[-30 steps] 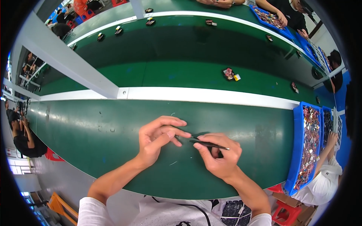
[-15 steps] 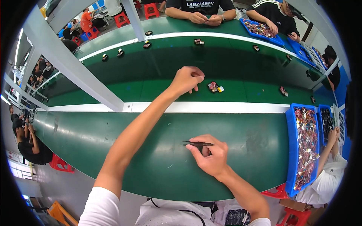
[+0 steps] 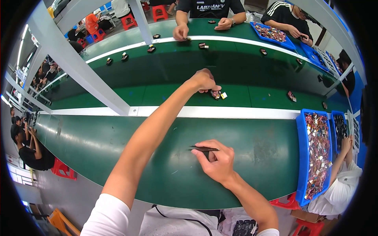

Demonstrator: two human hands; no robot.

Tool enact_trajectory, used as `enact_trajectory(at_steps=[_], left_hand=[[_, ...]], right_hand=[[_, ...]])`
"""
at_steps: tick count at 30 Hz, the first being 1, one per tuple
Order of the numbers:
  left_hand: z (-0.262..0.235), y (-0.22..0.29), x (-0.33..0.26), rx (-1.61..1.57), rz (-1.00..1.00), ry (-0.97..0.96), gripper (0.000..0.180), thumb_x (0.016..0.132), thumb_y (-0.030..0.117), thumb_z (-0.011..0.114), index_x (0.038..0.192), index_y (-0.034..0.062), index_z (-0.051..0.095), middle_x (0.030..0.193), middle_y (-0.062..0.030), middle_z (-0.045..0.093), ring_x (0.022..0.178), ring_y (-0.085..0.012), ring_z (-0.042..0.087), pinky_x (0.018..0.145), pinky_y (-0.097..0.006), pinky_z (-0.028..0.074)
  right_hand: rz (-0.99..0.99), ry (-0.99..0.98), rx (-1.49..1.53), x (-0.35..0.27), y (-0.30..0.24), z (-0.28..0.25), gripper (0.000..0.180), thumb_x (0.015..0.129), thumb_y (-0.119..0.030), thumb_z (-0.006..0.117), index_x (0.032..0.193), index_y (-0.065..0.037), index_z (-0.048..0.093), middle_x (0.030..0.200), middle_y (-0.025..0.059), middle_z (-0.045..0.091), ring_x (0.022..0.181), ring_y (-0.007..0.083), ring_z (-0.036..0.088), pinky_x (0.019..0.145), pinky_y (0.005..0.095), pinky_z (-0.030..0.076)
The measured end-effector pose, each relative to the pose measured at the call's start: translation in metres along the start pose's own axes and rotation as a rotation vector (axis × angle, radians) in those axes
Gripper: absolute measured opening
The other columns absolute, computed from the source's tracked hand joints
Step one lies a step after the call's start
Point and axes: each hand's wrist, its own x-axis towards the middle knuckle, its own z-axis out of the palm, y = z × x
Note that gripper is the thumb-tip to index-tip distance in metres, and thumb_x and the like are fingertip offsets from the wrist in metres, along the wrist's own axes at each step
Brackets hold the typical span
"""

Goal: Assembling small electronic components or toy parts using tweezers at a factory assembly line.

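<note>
My left hand (image 3: pixel 204 81) reaches over the belt, its fingers bent together at the near side of a small black housing (image 3: pixel 216 94) with reddish wired parts and a white-yellow tag. The fingertips touch its upper left edge; how firmly they grip it is partly hidden. Above the green bench, my right hand (image 3: pixel 219 159) holds dark tweezers (image 3: pixel 204 149), tips pointing left. Nothing shows between the tweezer tips.
A blue tray (image 3: pixel 302 157) of tangled wired parts stands at the right, beside a smaller blue tray (image 3: pixel 334 118) of black pieces. A white rail (image 3: pixel 216 112) separates bench and green belt (image 3: pixel 157 94). Similar housings dot the belt. A grey post (image 3: pixel 78 59) rises left; co-workers sit opposite.
My left hand has moved slightly right and reached the housing. Housings on the belt have shifted left. The opposite co-worker's hand has extended to the belt. My right hand keeps the tweezers, nearly still.
</note>
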Motion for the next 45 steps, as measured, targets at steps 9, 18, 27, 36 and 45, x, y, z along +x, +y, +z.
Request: enact_trajectory(at_steps=[9, 18, 27, 36, 45], left_hand=[[-0.004, -0.020, -0.097, -0.356, 0.132, 0.169, 0.017, 0.094, 0.014, 0.071, 0.092, -0.0014, 0.066, 0.072, -0.0063, 0.067, 0.048, -0.0098, 0.057, 0.040, -0.025, 0.039], [0.052, -0.072, -0.221, -0.725, 0.086, 0.344, 0.018, 0.098, 0.009, 0.067, 0.107, -0.0058, 0.070, 0.077, -0.0067, 0.070, 0.051, -0.0068, 0.059, 0.040, -0.021, 0.040], [0.088, -0.071, -0.237, -0.707, 0.272, 0.465, 0.011, 0.094, 0.001, 0.070, 0.102, -0.0059, 0.072, 0.078, -0.0084, 0.072, 0.053, -0.0072, 0.062, 0.044, -0.021, 0.046], [0.094, -0.078, -0.235, -0.671, 0.331, 0.578, 0.008, 0.092, -0.002, 0.071, 0.099, -0.0055, 0.072, 0.075, -0.0085, 0.072, 0.052, -0.0075, 0.063, 0.044, -0.020, 0.046], [0.099, -0.079, -0.235, -0.635, 0.322, 0.564, 0.008, 0.092, -0.001, 0.071, 0.099, -0.0051, 0.072, 0.075, -0.0088, 0.072, 0.053, -0.0079, 0.064, 0.044, -0.020, 0.046]], right_hand=[[0.142, 0.027, 0.079, -0.002, 0.003, -0.004, 0.015, 0.079, -0.004, 0.084, 0.090, -0.002, 0.075, 0.081, 0.0020, 0.073, 0.042, 0.0043, 0.035, 0.041, 0.0241, 0.029], [0.445, 0.021, 0.396, 0.002, -0.001, -0.012, 0.013, 0.085, 0.004, 0.078, 0.096, 0.003, 0.071, 0.067, -0.0057, 0.059, 0.052, -0.0027, 0.040, 0.047, 0.0178, 0.027], [0.341, 0.019, 0.345, 0.003, -0.001, -0.009, 0.012, 0.086, 0.005, 0.077, 0.095, 0.004, 0.069, 0.085, 0.0033, 0.070, 0.056, -0.0009, 0.047, 0.050, 0.0167, 0.034], [0.478, -0.037, 0.352, 0.003, 0.002, -0.013, 0.015, 0.086, 0.005, 0.077, 0.098, 0.003, 0.068, 0.081, 0.0012, 0.068, 0.055, -0.0014, 0.044, 0.050, 0.0172, 0.032], [0.420, -0.035, 0.216, 0.001, 0.004, -0.009, 0.014, 0.083, 0.003, 0.080, 0.095, 0.002, 0.071, 0.059, -0.0072, 0.053, 0.049, -0.0021, 0.038, 0.046, 0.0193, 0.022]])
